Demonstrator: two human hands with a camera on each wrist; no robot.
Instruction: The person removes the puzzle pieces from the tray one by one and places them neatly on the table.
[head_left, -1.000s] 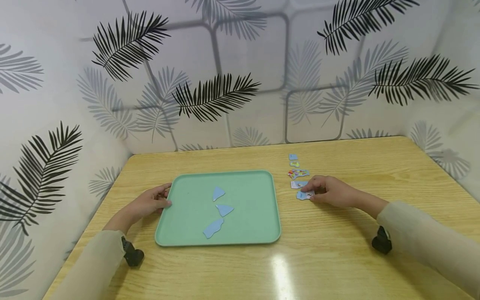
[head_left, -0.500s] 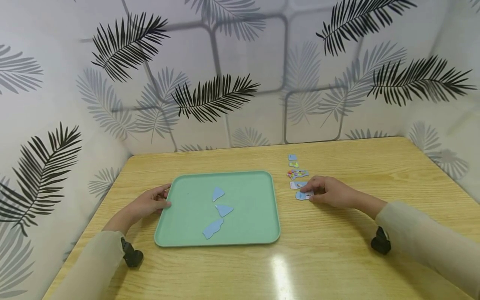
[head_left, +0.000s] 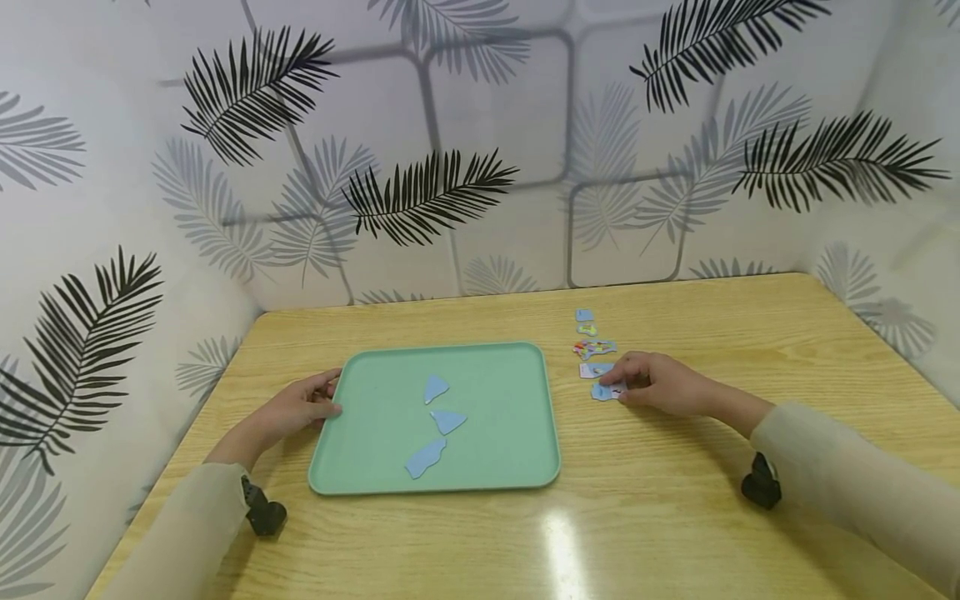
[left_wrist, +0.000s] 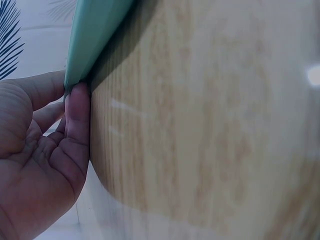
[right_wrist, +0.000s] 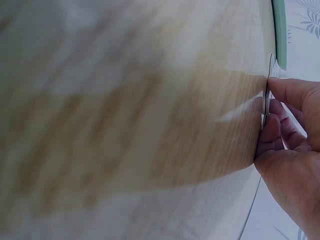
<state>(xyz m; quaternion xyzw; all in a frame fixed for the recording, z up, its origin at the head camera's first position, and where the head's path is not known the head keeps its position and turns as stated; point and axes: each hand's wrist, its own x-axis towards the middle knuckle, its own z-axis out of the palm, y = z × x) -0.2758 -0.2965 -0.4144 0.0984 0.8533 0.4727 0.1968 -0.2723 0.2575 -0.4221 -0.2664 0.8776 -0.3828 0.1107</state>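
In the head view my left hand (head_left: 300, 406) holds the left rim of a mint-green tray (head_left: 510, 475). The left wrist view shows the thumb on the tray's edge (left_wrist: 95, 40) and fingertips against its underside. Three plain blue puzzle pieces lie apart on the tray, one (head_left: 436, 387) at the back, one (head_left: 449, 421) in the middle, one (head_left: 426, 457) in front. My right hand (head_left: 663, 383) pinches the nearest puzzle piece (head_left: 602, 392) of a column right of the tray. In the right wrist view the thumb and fingers of my right hand (right_wrist: 295, 125) meet its thin edge, flat on the table.
Behind that piece, on the wooden table (head_left: 720, 517), lie a blue-and-white piece (head_left: 592, 370), a colourful piece (head_left: 595, 348), a small yellowish piece (head_left: 587, 330) and a small blue piece (head_left: 584, 315). A leaf-patterned wall (head_left: 510, 108) stands behind the table.
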